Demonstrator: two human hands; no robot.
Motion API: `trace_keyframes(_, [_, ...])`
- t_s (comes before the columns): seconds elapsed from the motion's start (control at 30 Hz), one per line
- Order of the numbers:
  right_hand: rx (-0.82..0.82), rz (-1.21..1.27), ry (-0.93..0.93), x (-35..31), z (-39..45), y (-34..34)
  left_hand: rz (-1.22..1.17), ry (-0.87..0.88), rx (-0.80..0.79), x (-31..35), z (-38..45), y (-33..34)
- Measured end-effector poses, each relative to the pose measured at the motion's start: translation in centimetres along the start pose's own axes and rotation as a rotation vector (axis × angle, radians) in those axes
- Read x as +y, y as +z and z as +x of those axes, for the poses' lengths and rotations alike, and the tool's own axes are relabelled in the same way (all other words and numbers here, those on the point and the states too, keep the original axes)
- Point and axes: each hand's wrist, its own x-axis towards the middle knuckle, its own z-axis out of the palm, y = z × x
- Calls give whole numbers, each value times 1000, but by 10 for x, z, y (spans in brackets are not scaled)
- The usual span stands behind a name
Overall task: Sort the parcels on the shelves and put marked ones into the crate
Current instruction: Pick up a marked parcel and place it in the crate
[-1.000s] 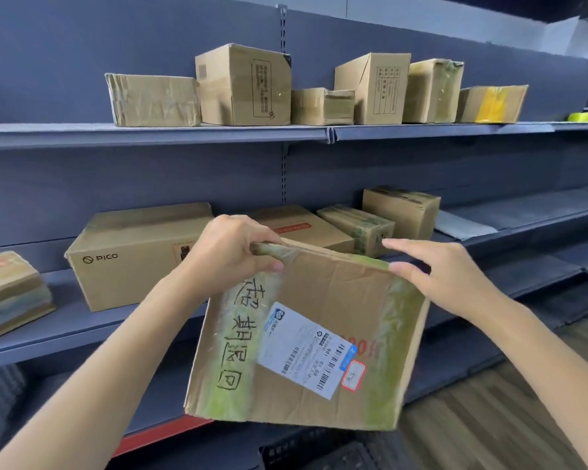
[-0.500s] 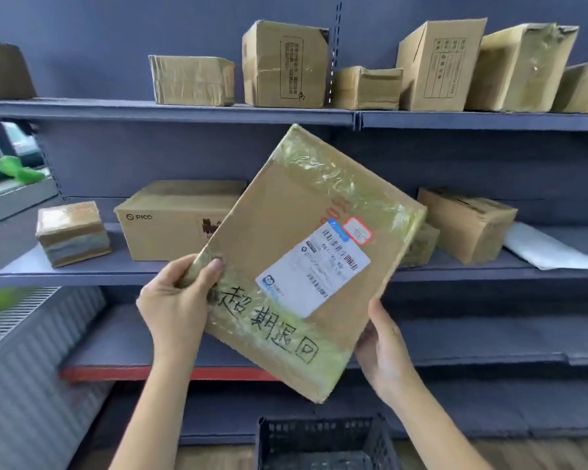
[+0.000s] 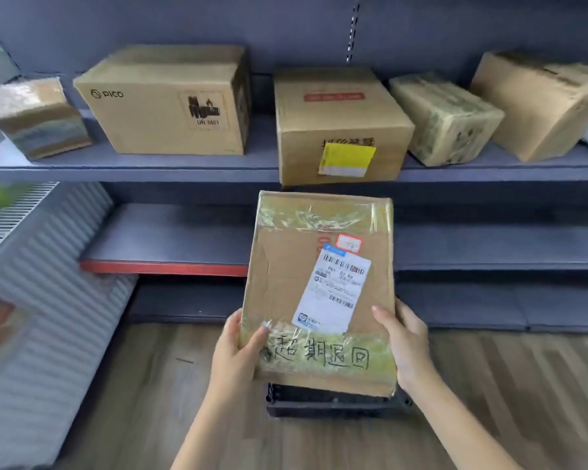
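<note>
Flat parcel (image 3: 319, 293) with handwritten marking, gripped at its lower corners by the left hand (image 3: 238, 354) and right hand (image 3: 406, 344); black crate (image 3: 333, 403) directly beneath the hands; shelf (image 3: 184, 164) of boxes beyond them.

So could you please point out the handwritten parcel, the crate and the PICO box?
Handwritten parcel (image 3: 286, 283): head view, bare cardboard face.
Crate (image 3: 333, 407): head view, front wall.
PICO box (image 3: 143, 123): head view, front face.

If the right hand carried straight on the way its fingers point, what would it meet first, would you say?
The right hand grips the flat, tape-wrapped cardboard parcel, fingers pointing up-left across its face. Going on, they would probably meet the white shipping label first.
</note>
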Motion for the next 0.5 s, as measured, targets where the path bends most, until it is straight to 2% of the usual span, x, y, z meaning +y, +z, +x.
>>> trace_keyframes(0.23, [86, -135, 206, 92, 7, -22, 118, -262, -140, -85, 10, 12])
trace_keyframes(0.5, [77, -200, 250, 173, 53, -40, 261, -370, -156, -161, 54, 48])
